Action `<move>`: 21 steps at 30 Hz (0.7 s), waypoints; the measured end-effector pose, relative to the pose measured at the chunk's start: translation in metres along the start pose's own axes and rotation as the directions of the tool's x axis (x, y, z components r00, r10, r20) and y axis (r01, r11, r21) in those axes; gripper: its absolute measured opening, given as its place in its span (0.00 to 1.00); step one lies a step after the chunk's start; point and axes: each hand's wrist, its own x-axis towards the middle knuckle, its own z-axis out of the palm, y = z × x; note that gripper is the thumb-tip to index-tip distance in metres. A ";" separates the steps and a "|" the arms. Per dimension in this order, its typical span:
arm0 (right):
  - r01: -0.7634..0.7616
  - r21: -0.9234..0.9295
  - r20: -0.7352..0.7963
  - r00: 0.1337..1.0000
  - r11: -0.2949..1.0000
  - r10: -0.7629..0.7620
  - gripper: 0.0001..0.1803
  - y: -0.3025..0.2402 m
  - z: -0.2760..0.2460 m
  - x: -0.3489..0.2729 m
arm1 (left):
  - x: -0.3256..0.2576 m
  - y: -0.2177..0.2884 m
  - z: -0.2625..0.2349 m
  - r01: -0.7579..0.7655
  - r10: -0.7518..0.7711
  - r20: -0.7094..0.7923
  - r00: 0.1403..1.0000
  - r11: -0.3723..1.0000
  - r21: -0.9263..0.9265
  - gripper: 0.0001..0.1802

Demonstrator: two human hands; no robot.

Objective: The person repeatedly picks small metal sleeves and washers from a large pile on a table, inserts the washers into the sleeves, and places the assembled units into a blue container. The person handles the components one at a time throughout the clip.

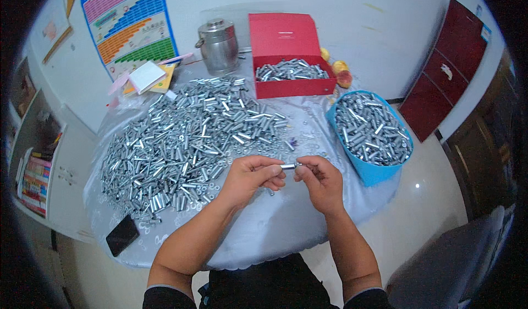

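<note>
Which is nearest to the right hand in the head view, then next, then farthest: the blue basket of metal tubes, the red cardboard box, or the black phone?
From the right hand:
1. Blue basket of metal tubes, just to its right.
2. Red cardboard box, at the table's far side.
3. Black phone, at the near left edge.

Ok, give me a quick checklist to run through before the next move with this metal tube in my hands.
1. Tube gripped at both ends: ok, left hand and right hand pinch it between them above the table.
2. Small part at the tube's right end seated: cannot tell, the right fingertips hide it.
3. Supply within reach: ok, the pile of loose tubes lies just left of the hands.
4. Blue basket has room: cannot tell, it looks near full.
5. Red box open: ok, lid up, tubes inside.
6. Phone safe: not ok, it lies at the table edge.
</note>
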 end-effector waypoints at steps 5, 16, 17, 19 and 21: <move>-0.075 0.225 -0.202 0.972 0.971 0.122 0.09 0.001 -0.031 -0.009 | 0.041 -0.022 0.047 -0.059 0.057 0.140 0.989 0.998 0.012 0.14; -0.018 0.242 -0.655 0.734 0.970 0.177 0.14 -0.010 -0.090 0.008 | 0.113 -0.048 0.123 0.034 -0.015 0.073 0.997 0.964 -0.264 0.16; 0.013 0.259 -0.678 0.714 0.966 0.172 0.17 -0.011 -0.089 0.010 | 0.114 -0.047 0.118 0.024 -0.012 0.047 0.999 0.965 -0.262 0.16; 0.053 0.292 -0.693 0.700 0.955 0.173 0.25 -0.010 -0.084 0.012 | 0.110 -0.042 0.097 0.002 -0.010 -0.030 1.000 0.968 -0.250 0.15; 0.111 0.243 -0.733 0.672 0.964 0.107 0.25 -0.011 -0.082 0.012 | 0.097 -0.030 0.075 -0.019 0.001 -0.075 0.997 0.972 -0.235 0.14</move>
